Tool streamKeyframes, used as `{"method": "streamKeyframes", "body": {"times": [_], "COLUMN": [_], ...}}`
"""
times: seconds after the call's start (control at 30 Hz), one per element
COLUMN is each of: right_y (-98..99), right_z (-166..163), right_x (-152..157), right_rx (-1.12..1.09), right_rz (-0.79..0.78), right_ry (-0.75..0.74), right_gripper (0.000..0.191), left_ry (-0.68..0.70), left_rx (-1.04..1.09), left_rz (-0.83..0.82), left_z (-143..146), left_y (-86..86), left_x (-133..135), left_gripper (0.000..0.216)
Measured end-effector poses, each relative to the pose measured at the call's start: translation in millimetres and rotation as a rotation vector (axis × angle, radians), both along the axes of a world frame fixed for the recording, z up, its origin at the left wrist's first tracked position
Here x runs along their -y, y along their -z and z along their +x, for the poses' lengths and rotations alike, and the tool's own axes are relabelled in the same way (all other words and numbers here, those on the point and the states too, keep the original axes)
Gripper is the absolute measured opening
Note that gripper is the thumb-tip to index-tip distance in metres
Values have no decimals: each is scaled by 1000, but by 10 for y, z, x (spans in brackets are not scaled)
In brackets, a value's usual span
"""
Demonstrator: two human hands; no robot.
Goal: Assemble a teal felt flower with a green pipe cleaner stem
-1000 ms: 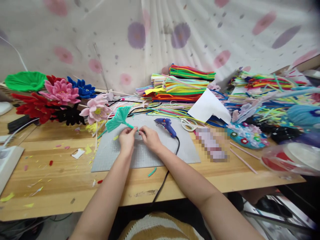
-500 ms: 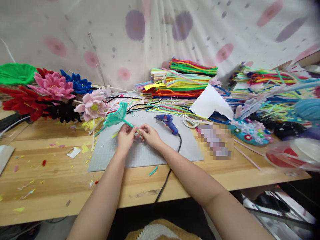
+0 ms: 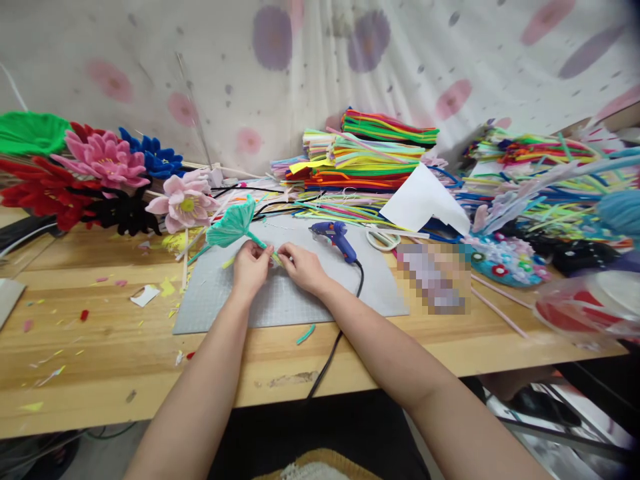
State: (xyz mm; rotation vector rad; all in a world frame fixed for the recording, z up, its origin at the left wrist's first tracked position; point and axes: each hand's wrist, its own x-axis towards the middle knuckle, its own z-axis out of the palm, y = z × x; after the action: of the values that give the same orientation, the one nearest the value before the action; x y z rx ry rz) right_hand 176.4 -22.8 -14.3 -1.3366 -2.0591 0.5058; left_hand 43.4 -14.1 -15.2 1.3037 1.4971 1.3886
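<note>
Between my hands is a turquoise pipe-cleaner flower (image 3: 231,223), its fan-shaped head tilted to the upper left and its stem running down to my fingers. My left hand (image 3: 251,268) is closed, thumb and finger pinching the stem just below the head. Close by on the right, my right hand (image 3: 301,267) pinches the lower end of the stem, where a bit of yellowish green shows. Both hands are just above a grey cutting mat (image 3: 210,307). A blue glue gun (image 3: 336,239) lies on the mat beyond my right hand, its black cord trailing to the table's front edge.
Finished fuzzy flowers (image 3: 107,160) crowd the left back. Bundles of coloured pipe cleaners (image 3: 375,160) are stacked behind the mat. White paper (image 3: 425,200), scissors (image 3: 383,238) and a clear plastic tub (image 3: 585,303) stand at right. Scraps (image 3: 145,295) litter the left tabletop.
The view has shifted slightly. My fingers have moved a little along the stem, and more yellowish green shows between my hands. The flower stays in both hands.
</note>
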Motion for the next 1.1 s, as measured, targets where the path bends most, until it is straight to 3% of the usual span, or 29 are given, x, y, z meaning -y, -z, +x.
{"method": "streamKeyframes", "body": {"times": [0.17, 0.57, 0.73, 0.9, 1.1], "right_y": [-60, -61, -67, -53, -43], "right_z": [2, -25, -6, -14, -24], "right_x": [19, -8, -5, -12, 39], "right_rx": [202, 427, 522, 552, 469], "right_rz": [187, 233, 256, 254, 280], "right_ry": [-7, -63, -107, -95, -6], "right_gripper": [20, 29, 27, 25, 31], "left_ry": [-7, -23, -60, -85, -49], "left_rx": [-22, 50, -20, -82, 14], "left_rz": [-19, -87, -108, -100, -54], "left_z": [-11, -26, -5, 1, -2], "left_y": [14, 80, 82, 104, 101], "left_x": [-9, -60, -71, -94, -100], "left_gripper": [23, 25, 23, 22, 23]}}
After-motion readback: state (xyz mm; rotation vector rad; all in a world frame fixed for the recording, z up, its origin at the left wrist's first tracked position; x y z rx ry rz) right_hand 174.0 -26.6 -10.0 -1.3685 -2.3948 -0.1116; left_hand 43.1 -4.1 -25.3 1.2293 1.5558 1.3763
